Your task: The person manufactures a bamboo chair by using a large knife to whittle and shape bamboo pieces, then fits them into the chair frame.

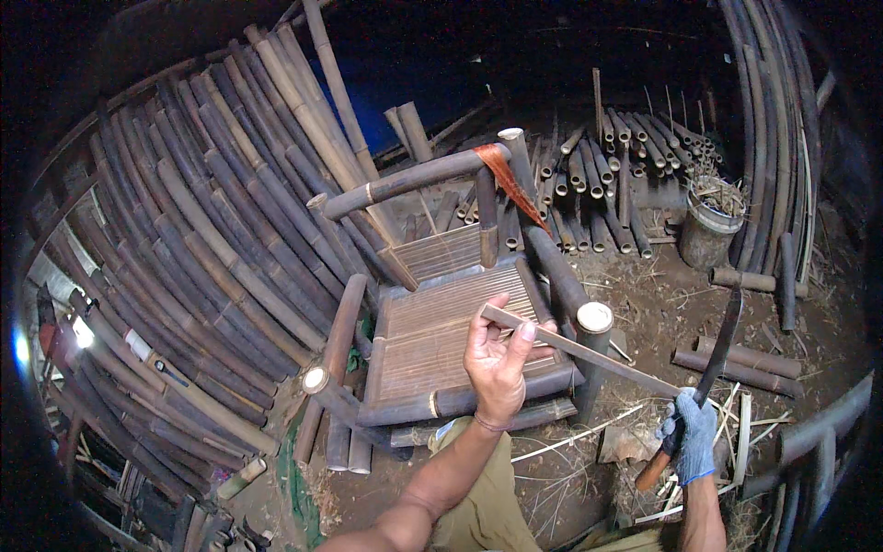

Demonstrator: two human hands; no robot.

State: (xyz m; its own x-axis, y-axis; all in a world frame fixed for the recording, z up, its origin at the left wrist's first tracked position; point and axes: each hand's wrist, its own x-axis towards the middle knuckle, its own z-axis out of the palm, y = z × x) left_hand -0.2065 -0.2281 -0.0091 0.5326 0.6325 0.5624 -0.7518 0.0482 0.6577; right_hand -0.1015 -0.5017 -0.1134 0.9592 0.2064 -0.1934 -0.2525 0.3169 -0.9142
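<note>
Dark bamboo poles (221,239) lean in a dense row along the left. At the back, cut bamboo tubes (593,170) lie stacked, open ends forward. To the right stand a bucket (704,244) filled with shavings (717,195) and more upright poles (759,138); short bamboo offcuts (745,375) and pale slivers (743,437) litter the earth floor (644,281). A bamboo chair (460,401) fills the space directly ahead, an orange-red band (501,175) draped over its back.

A long, narrow strip (598,357) slants above the chair's right front corner, from the bare left hand (501,363) down to the gloved right hand (696,432). The left grip closes thumb against fingers around the strip's upper end. The right grip is wrapped round a knife (722,345), blade upward; whether it also pinches the strip is unclear.

The strip is flat, straight and brownish; the knife has a dark, slightly curved blade and wooden handle; the glove is blue-grey knit. Round tubes frame the chair's slatted seat.
</note>
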